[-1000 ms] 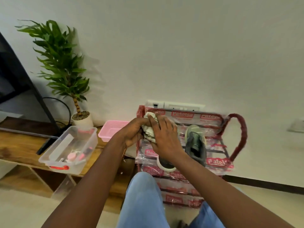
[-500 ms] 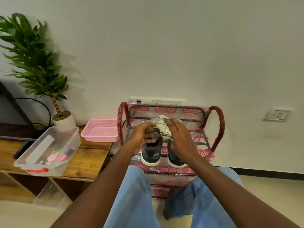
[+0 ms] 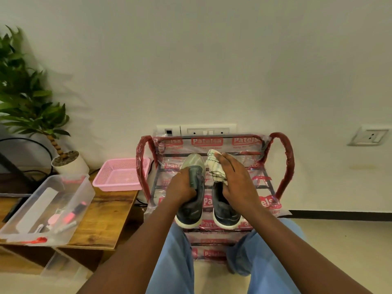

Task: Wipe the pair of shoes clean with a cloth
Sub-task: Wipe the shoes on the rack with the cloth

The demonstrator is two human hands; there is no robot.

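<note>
Reaches out with both forearms over the blue-trousered knees [image 3: 176, 262] toward the shoe rack [image 3: 285, 158]. Wraps the left hand [image 3: 182, 188] round the left shoe [image 3: 189, 211] at the tongue, fingers curled tight and pressed together, thumb out of sight. Points that shoe's pale toe at the wall, heel toward the knees. Lays the right hand [image 3: 238, 185] palm-down over the front of the right shoe [image 3: 226, 213], fingers close together and bent over the bunched cloth [image 3: 214, 168], holding it against the shoe; cannot tell where the thumb sits. Leaves a crumpled corner of cloth poking up past the fingertips.

Finds both shoes side by side on the rack's top shelf, just apart.

Counts up: two shoes, dark with pale soles; one cloth, pale with dark stitching; two hands, one per shoe; one red rack wrapped in clear labelled plastic. Off to the left, one wooden bench [image 3: 106, 215] carrying one pink basket [image 3: 121, 175] and one clear box [image 3: 48, 204] of small items, plus one potted plant [image 3: 27, 102]. On the wall, one switch strip [image 3: 207, 130] behind the rack and one socket plate [image 3: 369, 135] well to the right
</note>
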